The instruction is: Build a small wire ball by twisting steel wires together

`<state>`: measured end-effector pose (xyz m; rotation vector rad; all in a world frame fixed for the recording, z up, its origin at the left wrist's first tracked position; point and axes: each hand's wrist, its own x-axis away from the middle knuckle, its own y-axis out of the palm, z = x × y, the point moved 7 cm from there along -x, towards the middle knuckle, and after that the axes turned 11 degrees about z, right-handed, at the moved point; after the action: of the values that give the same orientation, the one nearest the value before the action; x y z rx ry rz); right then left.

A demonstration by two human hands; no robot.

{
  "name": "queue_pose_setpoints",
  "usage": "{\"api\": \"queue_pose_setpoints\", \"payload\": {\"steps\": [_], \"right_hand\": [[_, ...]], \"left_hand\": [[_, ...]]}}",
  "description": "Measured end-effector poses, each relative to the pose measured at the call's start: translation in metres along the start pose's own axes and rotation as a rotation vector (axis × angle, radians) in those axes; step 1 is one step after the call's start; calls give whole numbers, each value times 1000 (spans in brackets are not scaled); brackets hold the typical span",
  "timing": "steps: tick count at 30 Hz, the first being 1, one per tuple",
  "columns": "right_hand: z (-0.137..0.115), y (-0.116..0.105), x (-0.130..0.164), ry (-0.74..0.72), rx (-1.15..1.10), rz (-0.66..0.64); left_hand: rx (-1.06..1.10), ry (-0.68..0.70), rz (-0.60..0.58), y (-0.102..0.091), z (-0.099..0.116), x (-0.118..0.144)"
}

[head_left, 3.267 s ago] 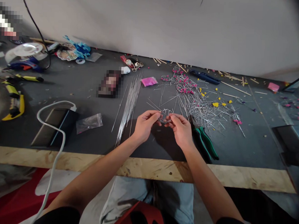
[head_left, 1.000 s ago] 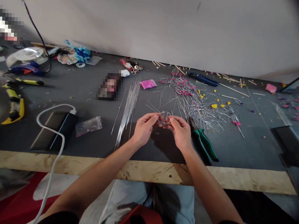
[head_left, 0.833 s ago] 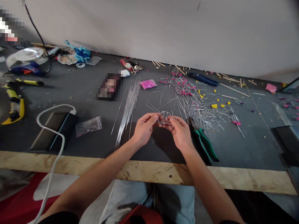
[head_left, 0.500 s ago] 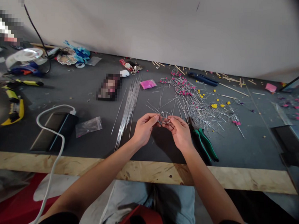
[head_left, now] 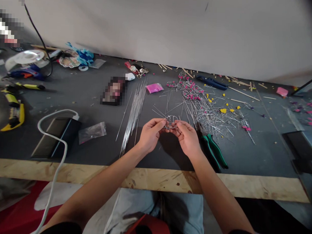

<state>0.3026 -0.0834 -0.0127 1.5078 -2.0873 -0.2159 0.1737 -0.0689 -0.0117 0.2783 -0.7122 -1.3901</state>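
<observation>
My left hand (head_left: 149, 134) and my right hand (head_left: 187, 138) meet above the dark table mat, both pinching a small bent wire shape (head_left: 170, 122) between fingertips. The wire piece is thin and silvery, partly hidden by my fingers. Just right of my right hand lie green-handled pliers (head_left: 213, 150). A bundle of straight wires (head_left: 134, 112) lies left of my left hand.
A heap of cut wires with pink and yellow bits (head_left: 202, 106) spreads behind my hands. A dark flat device with a white cable (head_left: 58, 131), a clear bag (head_left: 92, 131) and yellow tools (head_left: 14, 108) sit at left. The wooden table edge (head_left: 148, 178) runs in front.
My hands have stayed together on the wire shape, with only small finger movements; the view has shifted slightly.
</observation>
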Motion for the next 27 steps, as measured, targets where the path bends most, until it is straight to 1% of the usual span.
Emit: {"api": "queue_pose_setpoints", "payload": {"steps": [8, 14, 20, 27], "right_hand": [[-4, -3, 1, -118, 43, 56], [-5, -3, 2, -166, 63, 58], [-4, -3, 2, -167, 82, 43], [-3, -3, 1, -150, 63, 44]], "left_hand": [[-13, -4, -17, 2, 0, 1], [-54, 43, -11, 1, 0, 2], [-67, 76, 20, -1, 1, 2], [-68, 64, 3, 1, 1, 3]]}}
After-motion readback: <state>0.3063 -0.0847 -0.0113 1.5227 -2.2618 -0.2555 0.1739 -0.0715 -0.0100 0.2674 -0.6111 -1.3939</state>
